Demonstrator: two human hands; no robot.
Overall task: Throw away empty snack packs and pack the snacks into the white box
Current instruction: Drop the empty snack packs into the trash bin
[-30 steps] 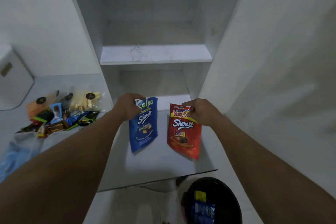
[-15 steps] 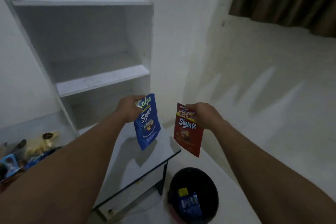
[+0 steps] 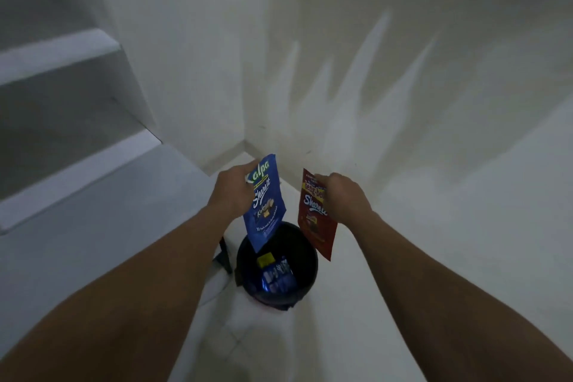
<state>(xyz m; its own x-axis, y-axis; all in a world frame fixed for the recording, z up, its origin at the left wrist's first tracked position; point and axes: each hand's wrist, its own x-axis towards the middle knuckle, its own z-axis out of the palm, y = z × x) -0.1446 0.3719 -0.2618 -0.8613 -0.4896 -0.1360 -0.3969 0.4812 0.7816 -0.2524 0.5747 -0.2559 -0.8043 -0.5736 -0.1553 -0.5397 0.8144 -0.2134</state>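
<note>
My left hand (image 3: 233, 192) grips the top of a blue Kalpa snack pack (image 3: 265, 208), which hangs flat just above the black bin (image 3: 310, 270) on the floor. My right hand (image 3: 345, 200) pinches the top of a red Beng-Beng snack pack (image 3: 314, 226), hanging over the bin's right rim. Inside the bin lies a blue wrapper (image 3: 279, 281) with a yellow patch. The white box and the other snacks are out of view.
The white desk top (image 3: 102, 226) stretches along the left, with the shelf unit (image 3: 62, 53) above it. A dark desk leg (image 3: 224, 253) stands just left of the bin. White walls meet in the corner behind; pale tiled floor (image 3: 403, 257) spreads to the right.
The view has swung right and down from the desk to the bin. Both hands have carried the two packs off the desk edge to just above the bin.
</note>
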